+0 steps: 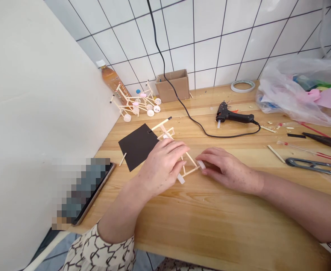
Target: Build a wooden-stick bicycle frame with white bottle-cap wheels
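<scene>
A small model of pale wooden sticks (193,159) with white bottle-cap wheels stands on the table between my hands. My left hand (164,165) is closed over its middle, and the fingers hide part of the frame. On the right side, my right hand (229,169) pinches a white cap wheel (201,164) at the end of a stick between thumb and fingers. Another white wheel (180,178) shows just below my left thumb. The model's dark-tipped handlebar stick (161,124) pokes out beyond my left hand, over a black card (138,146).
Similar stick models (138,103) stand at the back left by a drink bottle (111,77) and a cardboard box (173,86). A black glue gun (233,116) lies behind my right hand, its cord crossing the table. Thread snips (315,165) lie right, a phone (93,195) left.
</scene>
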### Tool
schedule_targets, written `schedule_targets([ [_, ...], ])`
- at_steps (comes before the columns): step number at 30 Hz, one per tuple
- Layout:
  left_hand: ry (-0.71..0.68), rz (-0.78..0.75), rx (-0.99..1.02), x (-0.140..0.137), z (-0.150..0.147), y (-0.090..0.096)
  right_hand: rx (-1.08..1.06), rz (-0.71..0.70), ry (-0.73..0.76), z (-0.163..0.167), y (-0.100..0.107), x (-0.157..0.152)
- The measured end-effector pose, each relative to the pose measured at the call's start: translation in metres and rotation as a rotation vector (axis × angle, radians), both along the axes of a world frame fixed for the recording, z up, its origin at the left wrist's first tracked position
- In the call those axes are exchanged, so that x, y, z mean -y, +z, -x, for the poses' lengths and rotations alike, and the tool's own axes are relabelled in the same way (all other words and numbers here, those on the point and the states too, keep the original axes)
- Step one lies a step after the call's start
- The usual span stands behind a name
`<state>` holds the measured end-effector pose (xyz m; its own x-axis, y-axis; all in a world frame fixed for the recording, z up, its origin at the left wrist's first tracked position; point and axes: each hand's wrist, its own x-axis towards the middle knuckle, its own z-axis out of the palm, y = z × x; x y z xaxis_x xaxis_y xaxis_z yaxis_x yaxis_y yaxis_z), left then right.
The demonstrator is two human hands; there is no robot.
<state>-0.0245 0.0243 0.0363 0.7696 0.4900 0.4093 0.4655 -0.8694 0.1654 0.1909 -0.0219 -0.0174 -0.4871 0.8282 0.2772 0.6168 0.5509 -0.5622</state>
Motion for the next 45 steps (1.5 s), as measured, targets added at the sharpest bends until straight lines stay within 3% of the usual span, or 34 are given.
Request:
schedule_targets([
  [45, -0.005, 0.023, 0.071, 0.0014, 0.0029, -0.0003, -0.008, 0.004, -0.012, 0.0003, 0.0013, 0.0017],
])
